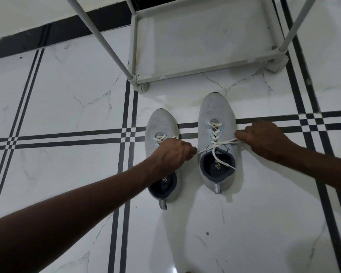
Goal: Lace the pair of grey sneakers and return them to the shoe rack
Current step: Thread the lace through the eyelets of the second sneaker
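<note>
Both hands busy at frame centre, pulling one lace apart. Left hand (174, 153), centre of frame, is clenched with fingers curled down, pinching one end of the white lace (218, 143) where it leaves the fist; this hand sits over the middle of the left sneaker (162, 154) and hides most of that shoe's lacing, so only a bit of lace shows near its toe end. Whether that shoe is fully laced, cannot tell. Just right of it, the right sneaker (218, 142) stands on the tiled floor (67, 107), toe toward the top of the frame, criss-cross lacing visible up the tongue, a crossing pulled taut at the top eyelets, one loose tail hanging into the shoe opening. Right hand (261, 137), right of centre, closed with fingertips pinching the other end of the same lace beside the shoe's outer edge.

Shoe rack (205, 40), upper centre-right of frame, bottom shelf bare, near the toes but not touching.

Handling, as judgement: lace is thin, limp, likely slips through fingers, so grip near the knot and keep tension even. Sneakers look light, soft mesh uppers, will crush if squeezed; better to lift by the heel collar or the heel tab at the bottom end of each shoe.
</note>
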Demonstrator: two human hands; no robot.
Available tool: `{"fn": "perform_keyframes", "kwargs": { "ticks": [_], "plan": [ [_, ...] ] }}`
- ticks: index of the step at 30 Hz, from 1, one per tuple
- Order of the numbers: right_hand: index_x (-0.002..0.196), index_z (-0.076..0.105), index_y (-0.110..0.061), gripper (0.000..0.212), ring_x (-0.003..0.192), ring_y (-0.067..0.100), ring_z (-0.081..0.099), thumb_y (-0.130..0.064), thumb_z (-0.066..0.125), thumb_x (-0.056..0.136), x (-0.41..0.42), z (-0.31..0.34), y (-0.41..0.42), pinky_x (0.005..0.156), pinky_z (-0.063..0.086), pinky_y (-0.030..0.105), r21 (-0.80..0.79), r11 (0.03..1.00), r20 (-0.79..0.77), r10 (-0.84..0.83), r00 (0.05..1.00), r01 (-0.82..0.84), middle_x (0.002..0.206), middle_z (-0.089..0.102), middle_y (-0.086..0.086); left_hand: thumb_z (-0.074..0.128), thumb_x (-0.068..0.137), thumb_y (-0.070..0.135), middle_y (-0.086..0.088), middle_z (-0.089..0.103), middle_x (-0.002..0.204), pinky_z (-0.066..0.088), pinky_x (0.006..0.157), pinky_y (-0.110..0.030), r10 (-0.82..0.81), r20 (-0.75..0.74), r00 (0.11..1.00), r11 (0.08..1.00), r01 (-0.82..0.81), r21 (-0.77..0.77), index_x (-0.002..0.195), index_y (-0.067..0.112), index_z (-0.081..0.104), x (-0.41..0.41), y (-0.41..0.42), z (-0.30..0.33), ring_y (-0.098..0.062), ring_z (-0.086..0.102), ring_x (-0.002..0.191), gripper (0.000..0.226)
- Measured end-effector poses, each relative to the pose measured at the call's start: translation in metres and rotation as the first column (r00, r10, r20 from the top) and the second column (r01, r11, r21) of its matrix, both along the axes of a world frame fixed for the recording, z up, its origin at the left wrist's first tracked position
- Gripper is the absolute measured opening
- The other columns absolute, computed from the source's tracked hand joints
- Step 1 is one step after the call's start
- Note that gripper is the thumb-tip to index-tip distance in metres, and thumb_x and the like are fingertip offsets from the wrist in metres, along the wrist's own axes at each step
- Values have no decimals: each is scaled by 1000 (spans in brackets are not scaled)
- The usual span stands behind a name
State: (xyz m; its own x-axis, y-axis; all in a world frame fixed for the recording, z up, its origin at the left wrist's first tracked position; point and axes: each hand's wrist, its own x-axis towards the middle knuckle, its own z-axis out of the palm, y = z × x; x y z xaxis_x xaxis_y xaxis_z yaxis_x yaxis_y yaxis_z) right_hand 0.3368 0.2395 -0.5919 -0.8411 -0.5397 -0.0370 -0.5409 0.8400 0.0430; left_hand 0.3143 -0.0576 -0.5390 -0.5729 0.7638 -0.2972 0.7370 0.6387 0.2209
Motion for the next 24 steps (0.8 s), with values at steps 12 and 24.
{"fn": "perform_keyframes", "kwargs": {
  "ticks": [12,24],
  "plan": [
    [99,62,-1,34,67,34,56,2,62,66,7,11,-10,58,36,36,27,986,-13,-164,986,164,74,63,18,54,90,9,-4,75,98,52,77,-34,274,162,948,958,-284,42,105,17,72,-15,2,12,-25,69,91,24],
    [110,59,-7,37,79,33,62,-17,74,78,1,38,-54,67,49,41,-309,947,259,-6,966,88,92,68,14,62,87,39,-17,73,99,47,72,-36,393,67,917,918,-395,18,100,6,69,7,67,19,-37,67,92,36]
  ]
}}
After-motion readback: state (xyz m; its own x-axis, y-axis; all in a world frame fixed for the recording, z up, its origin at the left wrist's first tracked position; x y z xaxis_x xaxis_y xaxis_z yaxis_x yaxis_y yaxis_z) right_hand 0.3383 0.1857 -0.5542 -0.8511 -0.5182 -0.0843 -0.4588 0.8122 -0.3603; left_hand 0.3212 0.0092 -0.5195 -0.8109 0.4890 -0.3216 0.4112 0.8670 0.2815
